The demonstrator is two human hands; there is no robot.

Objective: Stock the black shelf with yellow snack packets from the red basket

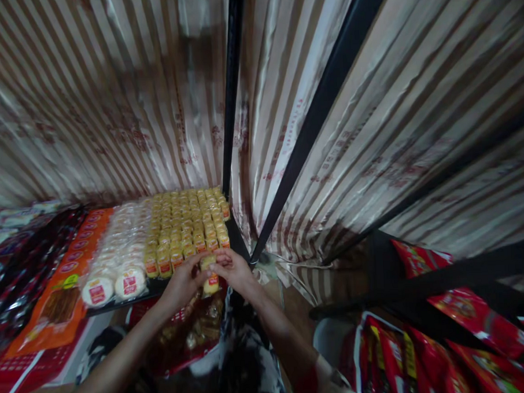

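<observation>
Left hand (184, 283) and right hand (236, 272) pinch a glossy, clear-wrapped, oblong yellow packet (211, 286).

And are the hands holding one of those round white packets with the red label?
No, the left hand and right hand hold a small yellow plastic-wrapped packet with a red label.

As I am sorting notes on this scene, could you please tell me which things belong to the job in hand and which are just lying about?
In the job, as far as this picture shows:
yellow packet, held between left hand and right hand
rows of yellow packets, just beyond

Apparently just lying about:
white round packs
orange packet
red bags
</observation>
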